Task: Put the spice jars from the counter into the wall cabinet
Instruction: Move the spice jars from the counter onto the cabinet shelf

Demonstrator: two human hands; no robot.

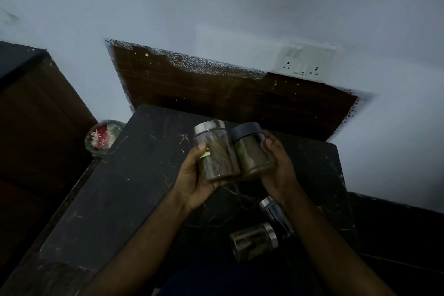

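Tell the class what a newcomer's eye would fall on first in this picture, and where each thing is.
First come the two jars held side by side at the centre: the left hand grips a silver-lidded jar, the right hand a dark-lidded jar. Below them, two more jars lie on the black counter. At the counter's left edge sits a glass bowl with something red inside.
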